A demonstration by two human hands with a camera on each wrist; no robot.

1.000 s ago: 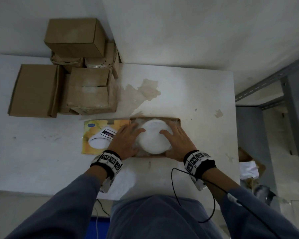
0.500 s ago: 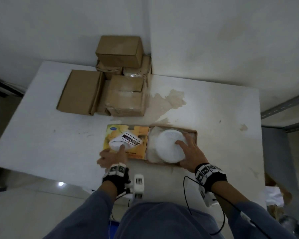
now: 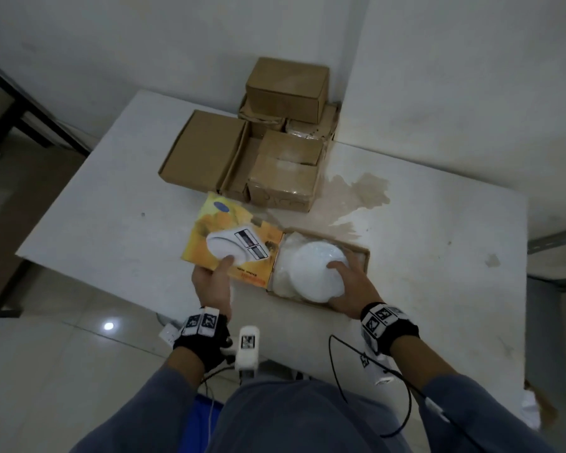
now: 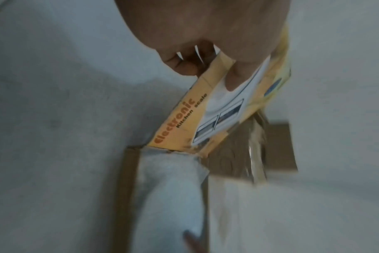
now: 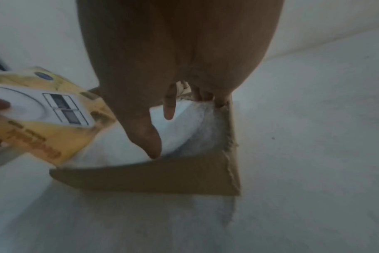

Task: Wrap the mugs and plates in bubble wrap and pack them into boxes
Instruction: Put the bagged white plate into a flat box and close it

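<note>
A white plate in bubble wrap [image 3: 314, 273] lies in an open brown box [image 3: 364, 256] near the table's front edge. My right hand [image 3: 350, 286] rests flat on the plate's right side, fingers spread, as the right wrist view shows on the plate [image 5: 182, 126]. The box's yellow printed lid [image 3: 232, 240] hangs open to the left. My left hand [image 3: 213, 282] pinches the lid's near edge, thumb on top, and holds it tilted up off the table. In the left wrist view the lid [image 4: 184, 119] reads "Electronic Kitchen scale".
Several plain cardboard boxes [image 3: 275, 142] are stacked at the back of the white table [image 3: 438, 256], against the wall corner. A brown stain [image 3: 363, 194] marks the table behind the open box. The table's left edge drops to a tiled floor [image 3: 46, 354].
My left hand left the wrapped plate, moved to the lid's near edge, took hold of it and raised it. The right hand stayed on the plate.
</note>
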